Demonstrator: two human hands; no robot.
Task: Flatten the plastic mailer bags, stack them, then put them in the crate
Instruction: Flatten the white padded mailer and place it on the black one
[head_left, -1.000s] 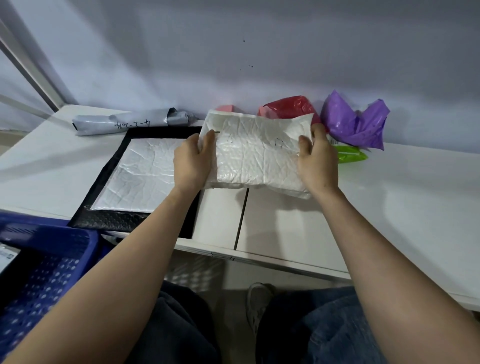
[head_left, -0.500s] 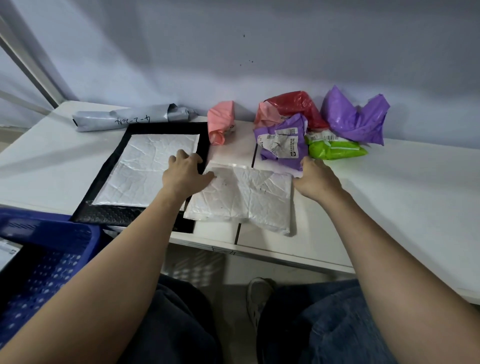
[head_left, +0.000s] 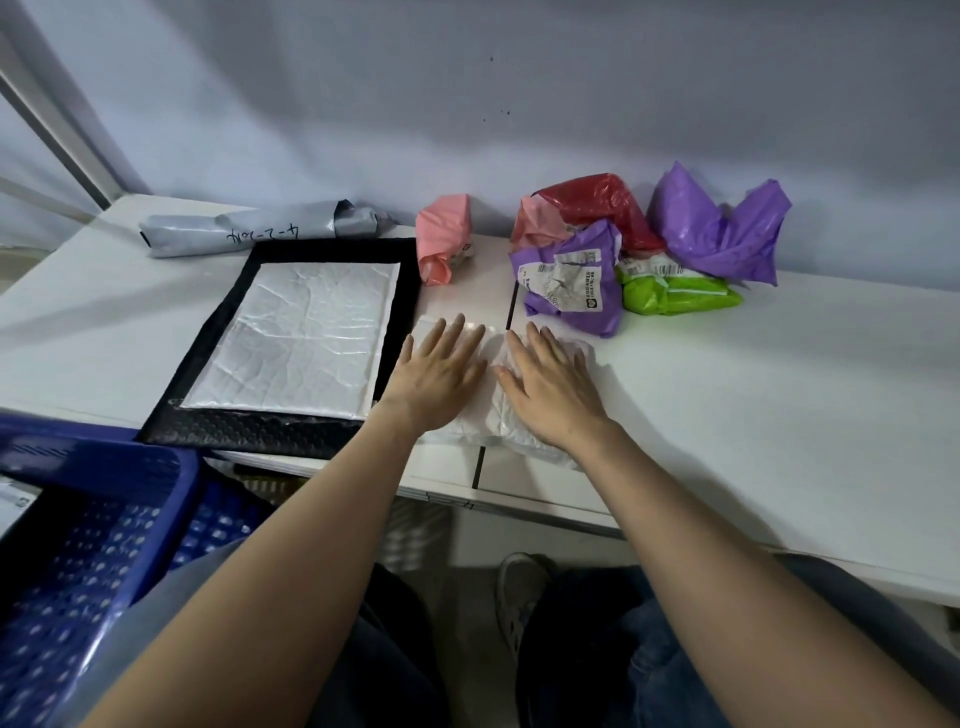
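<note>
Head view: white table (head_left: 779, 395) against a wall. Left hand (head_left: 436, 376) and right hand (head_left: 550, 387) lie palm-down, side by side, on a white mailer bag (head_left: 498, 421) near the table's front edge; fingers straight and slightly spread, pressing it, gripping nothing. At 9 o'clock of the hands, touching the bag's left edge, a flattened white mailer (head_left: 306, 338) lies on a black mailer (head_left: 260, 431). At 12 to 2 o'clock, crumpled pink (head_left: 441, 239), red (head_left: 597, 205), purple (head_left: 722, 228) and green (head_left: 675, 296) bags. Blue crate (head_left: 88, 545) at 7 o'clock, below table level.
</note>
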